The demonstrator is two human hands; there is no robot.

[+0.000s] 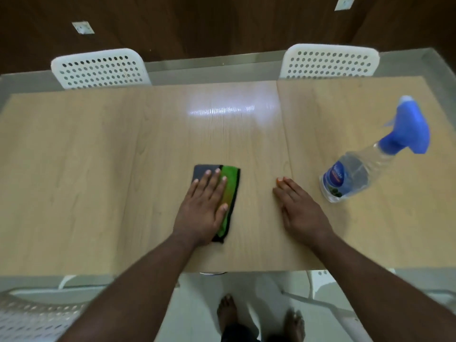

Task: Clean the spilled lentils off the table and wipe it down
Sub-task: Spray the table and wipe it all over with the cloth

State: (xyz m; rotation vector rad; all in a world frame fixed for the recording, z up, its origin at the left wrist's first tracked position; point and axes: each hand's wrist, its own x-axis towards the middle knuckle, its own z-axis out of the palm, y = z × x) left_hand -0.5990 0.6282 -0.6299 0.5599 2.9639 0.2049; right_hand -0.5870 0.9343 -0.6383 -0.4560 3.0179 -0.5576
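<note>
I pressed my left hand [202, 208], fingers straight, on the cloth [228, 193], wiping the surface [98, 156]; right hand [299, 211] rested flat. Next: sweep sideways.

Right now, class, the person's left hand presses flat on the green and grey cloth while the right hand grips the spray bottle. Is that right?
Not quite. The head view shows the right hand resting flat on the table, apart from the spray bottle. The left hand does press flat on the cloth.
</note>
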